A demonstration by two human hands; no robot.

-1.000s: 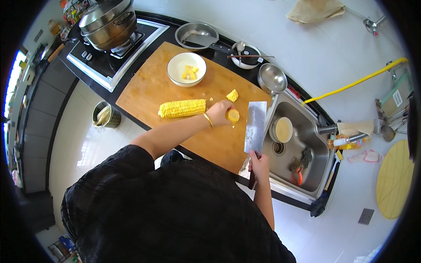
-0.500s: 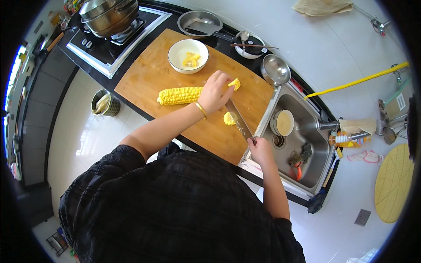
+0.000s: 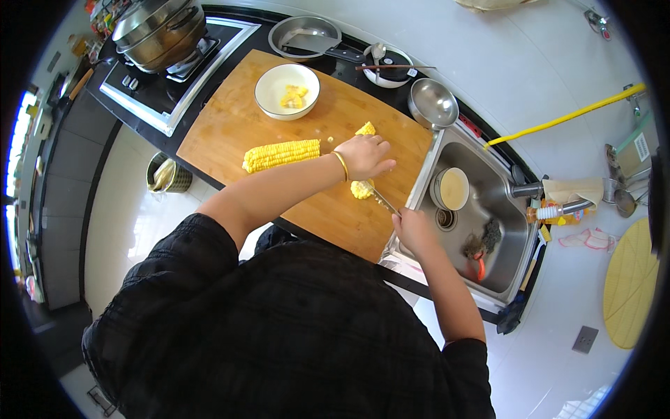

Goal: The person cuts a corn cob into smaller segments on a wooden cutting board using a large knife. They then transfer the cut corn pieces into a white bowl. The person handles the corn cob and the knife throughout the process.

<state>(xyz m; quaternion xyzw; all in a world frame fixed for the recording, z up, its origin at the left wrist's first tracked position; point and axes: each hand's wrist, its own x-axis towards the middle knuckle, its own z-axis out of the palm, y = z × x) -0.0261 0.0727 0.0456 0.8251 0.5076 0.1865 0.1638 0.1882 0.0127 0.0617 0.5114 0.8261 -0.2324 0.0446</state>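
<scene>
Firstly, one long yellow corn cob (image 3: 282,155), lying on the wooden cutting board (image 3: 335,234) just left of centre in the frame's upper half; long axis almost level, rising slightly toward the right, with the cut end pointing right, toward the left hand (image 3: 364,156). Placed just left of that hand and well apart from the right hand (image 3: 417,229), to the upper left of it. In the left hand's case, palm down, with fingers extended and slightly spread toward the right, over the far part of a knife (image 3: 384,201); impossible to tell whether pressing on the blade. In the right hand's case, closed around the knife handle, with the blade slanting toward the upper left. Beside the blade, one cut corn piece (image 3: 361,189); just above the left hand, a smaller corn chunk (image 3: 366,128). Above the cob, a white bowl (image 3: 267,105) containing yellow bits. At frame right, a steel sink (image 3: 506,244).
</scene>
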